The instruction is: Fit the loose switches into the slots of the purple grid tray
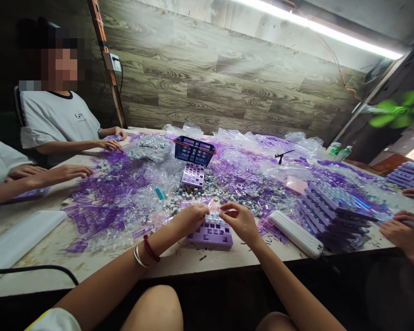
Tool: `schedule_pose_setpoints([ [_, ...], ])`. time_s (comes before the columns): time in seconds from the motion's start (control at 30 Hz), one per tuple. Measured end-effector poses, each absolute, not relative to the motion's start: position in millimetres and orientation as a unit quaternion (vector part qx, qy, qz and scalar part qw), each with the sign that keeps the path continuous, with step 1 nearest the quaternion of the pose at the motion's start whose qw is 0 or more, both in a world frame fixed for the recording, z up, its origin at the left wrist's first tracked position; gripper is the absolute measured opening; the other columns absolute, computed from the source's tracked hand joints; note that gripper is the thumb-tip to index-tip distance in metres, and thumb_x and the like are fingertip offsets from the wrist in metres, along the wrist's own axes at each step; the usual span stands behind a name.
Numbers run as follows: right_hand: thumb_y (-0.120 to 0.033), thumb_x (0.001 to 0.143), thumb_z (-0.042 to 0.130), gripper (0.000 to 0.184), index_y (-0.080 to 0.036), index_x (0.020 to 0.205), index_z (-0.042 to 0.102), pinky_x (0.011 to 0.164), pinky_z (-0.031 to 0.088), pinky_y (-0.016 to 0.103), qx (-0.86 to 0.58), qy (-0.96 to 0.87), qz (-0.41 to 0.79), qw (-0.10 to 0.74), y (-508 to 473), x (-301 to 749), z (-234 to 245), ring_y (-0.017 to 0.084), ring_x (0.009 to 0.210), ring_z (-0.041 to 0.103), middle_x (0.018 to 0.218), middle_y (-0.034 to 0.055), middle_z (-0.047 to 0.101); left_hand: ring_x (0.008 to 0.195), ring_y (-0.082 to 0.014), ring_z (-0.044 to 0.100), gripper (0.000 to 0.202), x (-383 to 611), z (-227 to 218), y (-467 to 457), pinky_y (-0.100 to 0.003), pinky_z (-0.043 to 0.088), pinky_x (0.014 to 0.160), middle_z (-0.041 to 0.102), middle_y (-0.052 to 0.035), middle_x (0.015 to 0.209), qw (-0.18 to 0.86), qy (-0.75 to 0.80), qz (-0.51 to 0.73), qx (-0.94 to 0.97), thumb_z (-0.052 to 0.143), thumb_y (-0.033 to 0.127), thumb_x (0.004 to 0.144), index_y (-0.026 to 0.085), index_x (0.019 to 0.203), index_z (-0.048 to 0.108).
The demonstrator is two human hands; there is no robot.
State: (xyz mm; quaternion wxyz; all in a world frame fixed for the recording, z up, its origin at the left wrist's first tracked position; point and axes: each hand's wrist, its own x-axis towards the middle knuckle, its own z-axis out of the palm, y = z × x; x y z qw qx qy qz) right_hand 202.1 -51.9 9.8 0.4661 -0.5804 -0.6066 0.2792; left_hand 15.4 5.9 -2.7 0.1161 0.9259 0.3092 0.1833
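- One table [179, 263], pale-topped, its near edge crossing my feed.
- One spread of clear and purple pieces [106, 202], loose, left of and beyond the hands.
- One stack of purple boards [317, 220], uneven, to the right.
- One basket [195, 151], dark blue, red-rimmed, beyond the hands.
- One white bar [296, 233], slanting, between the right hand and the stack.
- One purple board [210, 239], near the table's front edge, square openings upward. Near side runs left to right, roughly along the table edge; the hands cover the far part, so I cannot tell which axis is longer.
- Left hand [190, 219]: fingers bent together over the board's far left; I cannot tell whether they pinch anything.
- Right hand [240, 219]: thumb and forefinger curved towards the far right; grip unclear to me.
- One turquoise piece [159, 193], left of centre.
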Motion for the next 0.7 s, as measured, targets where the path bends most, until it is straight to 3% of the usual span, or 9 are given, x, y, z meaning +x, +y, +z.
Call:
schedule_pose_setpoints([
  [0.27, -0.032, 0.066, 0.068, 0.019, -0.017, 0.078, 0.066, 0.064, 0.054, 0.029, -0.573, -0.607, 0.287, 0.470, -51.3, 204.0, 8.8, 0.021, 0.071, 0.069, 0.076, 0.0048, 0.070, 0.070, -0.0142, 0.055, 0.026, 15.6, -0.1, 6.1, -0.026, 0.044, 0.069, 0.061, -0.0060, 0.080, 0.090, 0.300, 0.144, 0.939, 0.045, 0.004, 0.085, 0.012, 0.067, 0.063],
  [0.7, -0.030, 0.067, 0.067, 0.018, -0.016, 0.079, 0.067, 0.064, 0.055, 0.029, -0.575, -0.615, 0.271, 0.465, -50.1, 204.3, 7.6, 0.020, 0.071, 0.069, 0.081, 0.0055, 0.071, 0.070, -0.0165, 0.052, 0.019, 17.7, -7.5, 9.6, -0.028, 0.042, 0.067, 0.058, -0.0045, 0.075, 0.079, 0.295, 0.171, 0.937, 0.042, 0.005, 0.084, 0.014, 0.075, 0.056],
])
